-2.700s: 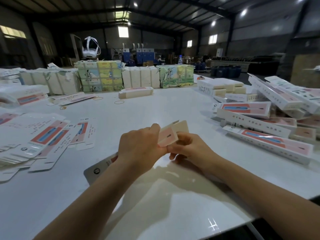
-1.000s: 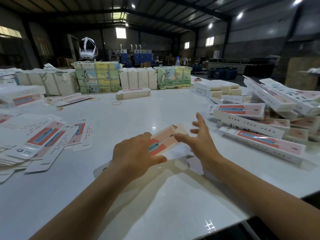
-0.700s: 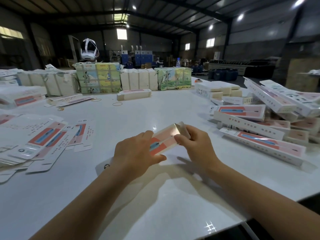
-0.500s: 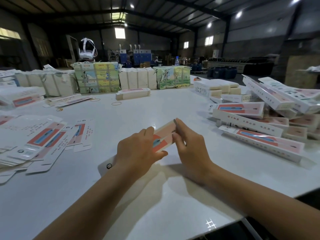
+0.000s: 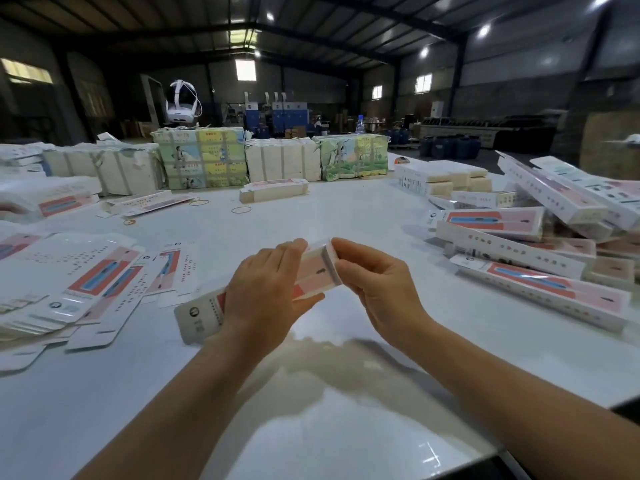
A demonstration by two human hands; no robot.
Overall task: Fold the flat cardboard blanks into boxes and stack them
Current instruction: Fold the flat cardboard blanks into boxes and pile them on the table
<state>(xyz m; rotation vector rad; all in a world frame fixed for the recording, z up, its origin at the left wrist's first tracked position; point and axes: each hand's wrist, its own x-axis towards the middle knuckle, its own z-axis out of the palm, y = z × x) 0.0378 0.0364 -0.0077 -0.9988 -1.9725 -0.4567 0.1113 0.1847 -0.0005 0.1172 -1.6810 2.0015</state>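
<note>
above the table [image 5: 346, 427] both your hands, left [image 5: 266, 292] and right [image 5: 377, 285], grip one box [image 5: 311, 275], end nearly closed; folded boxes [image 5: 519, 244] piled right, blanks [image 5: 86, 282] remain left.

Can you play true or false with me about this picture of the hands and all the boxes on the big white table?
1. Both hands hold the same long white and pink cardboard box. True: the left hand grips its middle and the right hand pinches its far end.
2. The pile of folded long white boxes lies on the person's left. False: it lies on the right; the flat printed cardboard blanks are on the left.
3. Thin rubber bands lie on the white table. True.
4. The white headset sits on the bare table. False: it rests on top of the wrapped bundles at the back.
</note>
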